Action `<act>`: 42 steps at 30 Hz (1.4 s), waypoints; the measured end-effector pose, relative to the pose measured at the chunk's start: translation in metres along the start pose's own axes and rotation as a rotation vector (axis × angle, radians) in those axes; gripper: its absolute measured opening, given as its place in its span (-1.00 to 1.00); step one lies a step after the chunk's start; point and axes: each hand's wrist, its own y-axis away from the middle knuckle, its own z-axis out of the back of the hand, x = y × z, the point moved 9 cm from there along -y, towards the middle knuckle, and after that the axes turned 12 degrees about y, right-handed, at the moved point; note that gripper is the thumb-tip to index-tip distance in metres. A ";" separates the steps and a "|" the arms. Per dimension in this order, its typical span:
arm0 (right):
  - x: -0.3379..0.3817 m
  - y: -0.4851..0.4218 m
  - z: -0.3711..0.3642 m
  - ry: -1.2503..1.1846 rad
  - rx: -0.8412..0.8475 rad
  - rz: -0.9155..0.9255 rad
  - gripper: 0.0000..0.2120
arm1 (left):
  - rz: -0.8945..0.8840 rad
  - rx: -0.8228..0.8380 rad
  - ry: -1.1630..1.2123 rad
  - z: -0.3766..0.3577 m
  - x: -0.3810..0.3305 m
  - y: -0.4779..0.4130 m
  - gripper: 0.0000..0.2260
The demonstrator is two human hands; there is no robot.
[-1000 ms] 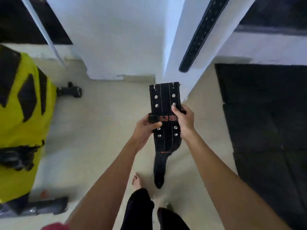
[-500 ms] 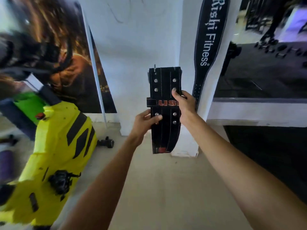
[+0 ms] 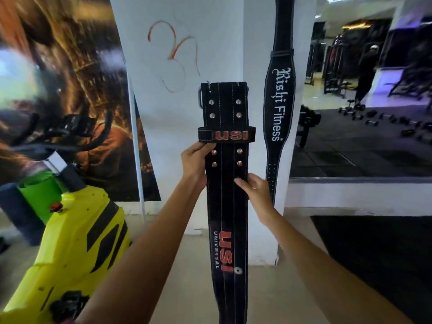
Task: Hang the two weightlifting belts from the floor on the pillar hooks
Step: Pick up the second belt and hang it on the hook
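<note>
A black USI weightlifting belt (image 3: 225, 108) with red lettering and metal rivets hangs upright in front of the white pillar (image 3: 182, 125), buckle end at the top. My left hand (image 3: 195, 160) grips its left edge just below the keeper loop. My right hand (image 3: 253, 191) pinches its right edge a little lower. The belt's tail drops straight down past my forearms and out of the bottom of the view. A second black belt (image 3: 278, 104), marked "Rishi Fitness", hangs on the pillar's right face. No hook is visible.
A yellow and green exercise machine (image 3: 77, 242) stands at lower left. A large poster (image 3: 70, 90) covers the wall at left. To the right are a mirror and a black rubber floor mat (image 3: 374, 253). Pale floor lies under my arms.
The belt has risen higher against the pillar and its tail has unfolded downward. My right hand slid down the belt's right edge. The view tilted up from the floor.
</note>
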 end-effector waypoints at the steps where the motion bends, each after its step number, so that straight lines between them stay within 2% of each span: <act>1: -0.015 0.010 -0.001 0.017 0.035 -0.043 -0.73 | 0.000 0.009 0.011 -0.005 -0.004 -0.001 -0.86; 4: -0.016 0.023 0.001 -0.030 0.101 -0.090 -0.64 | 0.015 0.052 0.010 -0.016 -0.013 -0.002 -0.90; 6: 0.018 0.013 0.007 -0.127 0.073 -0.027 -0.57 | 0.038 0.085 0.020 -0.024 -0.014 0.002 -0.90; 9: 0.062 -0.006 0.014 -0.237 0.005 0.056 -0.73 | 0.049 0.097 0.078 -0.032 -0.010 0.004 -0.83; 12: 0.064 -0.011 0.017 -0.288 -0.040 0.022 -0.90 | 0.017 0.167 -0.054 -0.024 0.008 0.020 -0.85; 14: 0.061 -0.010 0.025 -0.304 -0.073 -0.001 -0.86 | 0.158 0.222 -0.184 0.002 0.054 0.056 -0.91; 16: 0.060 -0.006 0.032 -0.297 -0.103 -0.026 -0.73 | 0.327 0.302 -0.304 0.023 0.092 0.090 -0.94; 17: 0.058 -0.005 0.033 -0.293 -0.101 -0.042 -0.69 | 0.347 0.309 -0.314 0.027 0.097 0.092 -0.93; 20: 0.047 -0.002 0.027 -0.270 -0.067 -0.077 -0.67 | 0.246 0.252 -0.198 0.011 0.070 0.065 -0.90; 22: 0.043 0.000 0.024 -0.253 -0.045 -0.091 -0.74 | 0.230 0.252 -0.153 0.008 0.068 0.065 -0.89; 24: 0.047 0.006 0.027 -0.234 -0.053 -0.092 -0.77 | 0.294 0.312 -0.281 0.033 0.100 0.087 -0.89; 27: 0.040 0.007 0.036 -0.192 -0.083 -0.114 -0.66 | 0.408 0.420 -0.497 0.064 0.128 0.110 -0.87; 30: 0.043 0.000 0.035 -0.185 -0.056 -0.084 -0.63 | 0.253 0.325 -0.383 0.033 0.078 0.070 -0.79; 32: 0.045 -0.009 0.033 -0.178 -0.045 -0.077 -0.56 | 0.172 0.266 -0.289 0.006 0.047 0.045 -0.80; 34: 0.051 -0.014 0.033 -0.154 -0.040 -0.051 -0.51 | 0.219 0.247 -0.185 -0.012 0.043 0.035 -0.80; 36: 0.062 -0.014 0.036 -0.099 -0.031 0.002 -0.58 | 0.284 0.218 -0.039 -0.021 0.045 0.035 -0.76; 39: 0.069 -0.007 0.041 -0.038 -0.024 0.082 -0.65 | 0.270 0.159 0.097 -0.030 0.035 0.028 -0.75; 42: 0.041 0.015 0.043 0.010 -0.112 0.103 -0.67 | 0.249 0.082 0.132 -0.034 0.027 0.018 -0.76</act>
